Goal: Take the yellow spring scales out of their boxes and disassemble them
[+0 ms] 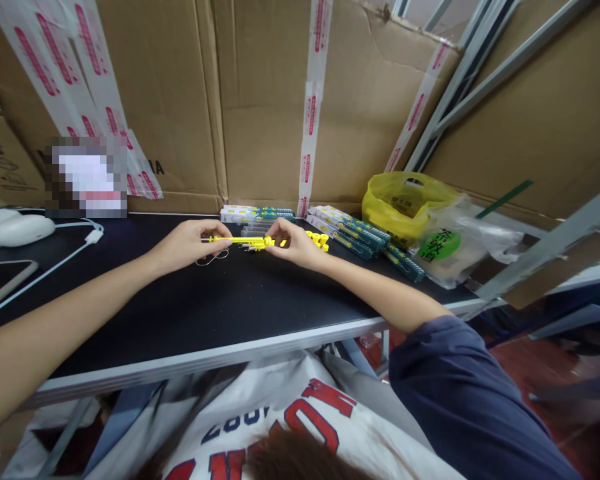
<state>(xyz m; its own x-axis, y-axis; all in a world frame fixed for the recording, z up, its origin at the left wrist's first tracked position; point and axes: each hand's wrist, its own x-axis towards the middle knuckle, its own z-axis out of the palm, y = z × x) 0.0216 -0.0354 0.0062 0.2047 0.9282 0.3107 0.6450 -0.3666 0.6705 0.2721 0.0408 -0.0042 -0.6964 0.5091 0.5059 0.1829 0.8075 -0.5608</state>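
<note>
A slim yellow pen-like rod (245, 239) is held level between my hands, just above the black tabletop. My left hand (200, 240) pinches its left end between thumb and fingertips. At the other end, my right hand (293, 243) has its fingers closed around the rod's thicker yellow part. Below the left fingertips is a thin wire-like loop (215, 259); whether it is attached cannot be made out. Several yellow pieces (320, 240) lie behind the right hand, and some metal-tipped ones (250, 247) show under the rod. Clear slim tubes (255, 229) rest just behind.
Slim printed boxes (350, 230) are stacked at the back, with another small stack (257, 213) left of them. A yellow plastic bag (405, 200) and a clear bag (445, 240) stand at right. White cables (45, 277) and a phone-like device (5, 287) lie left. Cardboard (265, 100) walls the back.
</note>
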